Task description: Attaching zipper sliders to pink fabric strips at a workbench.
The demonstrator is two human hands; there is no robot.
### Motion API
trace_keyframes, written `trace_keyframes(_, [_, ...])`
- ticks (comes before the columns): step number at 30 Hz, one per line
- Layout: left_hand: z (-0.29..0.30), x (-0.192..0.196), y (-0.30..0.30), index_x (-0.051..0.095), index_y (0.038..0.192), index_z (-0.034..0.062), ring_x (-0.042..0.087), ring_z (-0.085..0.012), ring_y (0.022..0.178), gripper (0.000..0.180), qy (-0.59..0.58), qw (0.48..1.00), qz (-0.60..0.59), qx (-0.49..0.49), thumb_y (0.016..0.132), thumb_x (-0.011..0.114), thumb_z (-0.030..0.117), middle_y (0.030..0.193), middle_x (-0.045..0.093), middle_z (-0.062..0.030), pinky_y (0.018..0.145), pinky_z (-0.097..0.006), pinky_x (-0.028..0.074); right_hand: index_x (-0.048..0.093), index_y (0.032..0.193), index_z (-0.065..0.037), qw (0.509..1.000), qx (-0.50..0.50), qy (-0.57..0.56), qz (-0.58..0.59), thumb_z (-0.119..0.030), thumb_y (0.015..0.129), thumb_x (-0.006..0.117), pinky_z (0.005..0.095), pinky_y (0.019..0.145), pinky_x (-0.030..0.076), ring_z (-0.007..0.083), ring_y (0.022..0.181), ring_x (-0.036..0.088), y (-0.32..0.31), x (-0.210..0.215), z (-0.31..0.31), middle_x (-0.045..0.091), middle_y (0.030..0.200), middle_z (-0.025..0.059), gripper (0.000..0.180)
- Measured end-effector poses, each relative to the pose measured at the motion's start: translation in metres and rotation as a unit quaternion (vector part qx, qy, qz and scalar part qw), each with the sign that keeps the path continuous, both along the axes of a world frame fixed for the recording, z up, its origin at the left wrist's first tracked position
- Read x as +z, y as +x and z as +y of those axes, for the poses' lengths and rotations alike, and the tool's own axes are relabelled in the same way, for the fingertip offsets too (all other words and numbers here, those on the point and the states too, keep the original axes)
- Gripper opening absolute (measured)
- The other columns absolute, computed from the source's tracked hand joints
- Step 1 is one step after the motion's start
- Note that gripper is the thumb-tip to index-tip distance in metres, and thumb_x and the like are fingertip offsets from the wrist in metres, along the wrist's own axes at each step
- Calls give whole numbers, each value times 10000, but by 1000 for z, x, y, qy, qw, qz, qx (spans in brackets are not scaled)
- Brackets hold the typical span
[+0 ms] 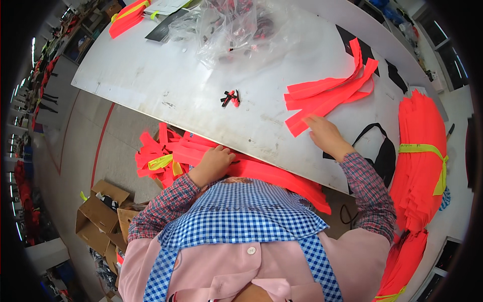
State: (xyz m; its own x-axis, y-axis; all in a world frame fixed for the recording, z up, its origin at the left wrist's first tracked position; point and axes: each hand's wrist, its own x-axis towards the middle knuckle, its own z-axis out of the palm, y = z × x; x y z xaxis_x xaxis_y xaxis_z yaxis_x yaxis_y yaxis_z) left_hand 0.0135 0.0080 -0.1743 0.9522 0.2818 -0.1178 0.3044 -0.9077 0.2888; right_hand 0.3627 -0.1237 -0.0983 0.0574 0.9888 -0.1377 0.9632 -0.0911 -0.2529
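Across my lap, below the table's edge, lies a stack of neon orange-red fabric strips point(279, 176). My left hand point(214, 165) is closed over that stack, its fingers curled round the upper edge. On the right part of the table lie several loose strips point(334, 95) of the same colour, fanned out. My right hand point(327, 135) reaches over the table and pinches the near end of the lowest loose strip; its fingertips partly hide the contact. A small cluster of black and red pieces point(231, 98) sits on the table between my hands, touched by neither.
Clear plastic bags point(231, 35) of small red and black pieces lie at the back of the white table point(146, 95). A black strap item point(380, 156) rests near my right forearm. Tied orange bundles point(422, 151) hang at the right. Cardboard boxes point(103, 214) stand on the floor, left.
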Motion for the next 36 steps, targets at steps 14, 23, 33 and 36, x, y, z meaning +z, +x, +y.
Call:
trace_keyframes(14, [-5,81,51,376,1371,-5,464,-350,1248,660,-236,920,-280,141,829,706,180,1333,472,-232,1014,-387,410,599,858,-53,969,153,189,50,-95,772,625,378,700,494,283,816,594,-42,20,59,566,839,93,99])
trace_keyframes(23, [1,156,44,643,1037,20,614,-110,869,153,-478,638,-574,185,887,618,13,966,657,-35,752,-252,504,614,1005,-47,835,177,472,219,-84,790,717,331,643,521,239,784,612,-124,118,44,595,911,85,241])
trace_keyframes(33, [43,301,-162,587,1193,-47,648,-261,951,351,164,634,-671,348,928,566,182,1116,641,-170,796,-368,557,608,1138,-23,831,143,408,350,-91,820,717,298,745,532,218,919,638,-148,112,51,618,1092,129,343])
trace_keyframes(36, [8,268,-117,609,1137,-75,658,-236,889,328,-168,737,-588,286,916,571,164,1069,647,-174,765,-336,569,586,1175,-12,783,140,363,485,-113,825,724,308,783,533,202,947,631,-180,119,60,602,1163,125,390])
